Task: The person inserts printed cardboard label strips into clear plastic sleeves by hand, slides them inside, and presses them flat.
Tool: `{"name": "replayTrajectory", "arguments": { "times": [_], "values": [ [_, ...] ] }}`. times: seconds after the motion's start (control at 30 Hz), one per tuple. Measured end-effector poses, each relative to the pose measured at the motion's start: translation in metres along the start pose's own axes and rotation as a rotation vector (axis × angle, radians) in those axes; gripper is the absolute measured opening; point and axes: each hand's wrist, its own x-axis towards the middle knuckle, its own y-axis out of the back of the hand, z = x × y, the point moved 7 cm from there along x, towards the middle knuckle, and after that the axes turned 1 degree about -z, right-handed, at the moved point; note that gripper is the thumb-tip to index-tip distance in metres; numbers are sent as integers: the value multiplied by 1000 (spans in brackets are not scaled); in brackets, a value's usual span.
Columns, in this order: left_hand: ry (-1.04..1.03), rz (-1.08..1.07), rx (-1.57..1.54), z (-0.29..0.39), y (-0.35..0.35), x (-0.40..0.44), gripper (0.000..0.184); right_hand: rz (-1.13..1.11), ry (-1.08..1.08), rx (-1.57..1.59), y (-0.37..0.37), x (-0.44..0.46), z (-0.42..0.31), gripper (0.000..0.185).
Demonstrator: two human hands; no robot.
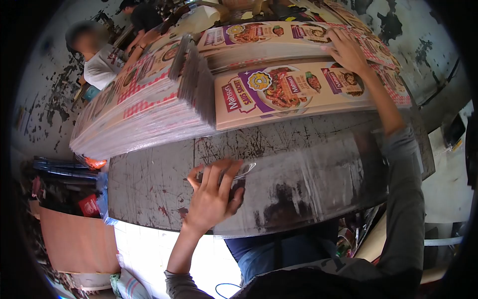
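My left hand (211, 199) is low over the table, fingers bent and spread, the thumb apart. Its fingertips are at the raised edge of a clear plastic sleeve (318, 174) that lies flat on the table. My right hand (347, 52) reaches to the far stack of printed cardboard sheets (269, 34), its fingers on top and its thumb at the near edge of the top sheet. Nearer to me is another stack of the same printed sheets (294, 92), with food pictures and "Mahsun" lettering. On the left rises a tall pile of plastic-wrapped sheets (144, 114).
The dark table (149, 184) is scratched, with a curved front edge close to my body. Two people (102, 62) are beyond the tall pile at the back left. A brown board (79, 239) and bundled dark items (64, 167) lie below, left of the table.
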Motion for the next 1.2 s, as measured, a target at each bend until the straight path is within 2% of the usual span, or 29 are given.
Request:
{"name": "replayTrajectory", "arguments": {
  "times": [0.2, 0.3, 0.37, 0.47, 0.53, 0.7, 0.8, 0.9, 1.0, 1.2],
  "values": [
    [27, 84, 100, 2, 2, -5, 46, -45, -1, 44, -20, 12, 15, 52],
    [16, 109, 98, 2, 2, -6, 42, 68, 59, 80, -10, 18, 8, 46],
    [9, 115, 86, 2, 2, -4, 40, 164, 161, -212, -6, 13, -5, 37],
    [8, 86, -12, -1, 2, -1, 41, 267, 229, -233, -5, 10, -10, 31],
    [12, 41, -134, -5, -2, 1, 45, 257, 234, -200, 1, 10, -14, 30],
    [-29, 41, -117, -3, -1, 2, 46, 274, 245, -157, 20, 6, -22, 32],
    [-56, 45, -117, -2, -1, 1, 44, 205, 252, -190, 33, -1, -31, 31],
    [-69, 41, -146, -1, -2, 1, 42, 301, 339, -219, 50, -15, -41, 29],
    [-80, 37, -159, 0, -3, 2, 40, 268, 285, -260, 56, -22, -35, 27],
    [-37, 45, -157, -2, -2, 1, 38, 137, 350, -243, 49, -27, -40, 27]
  ]
}}
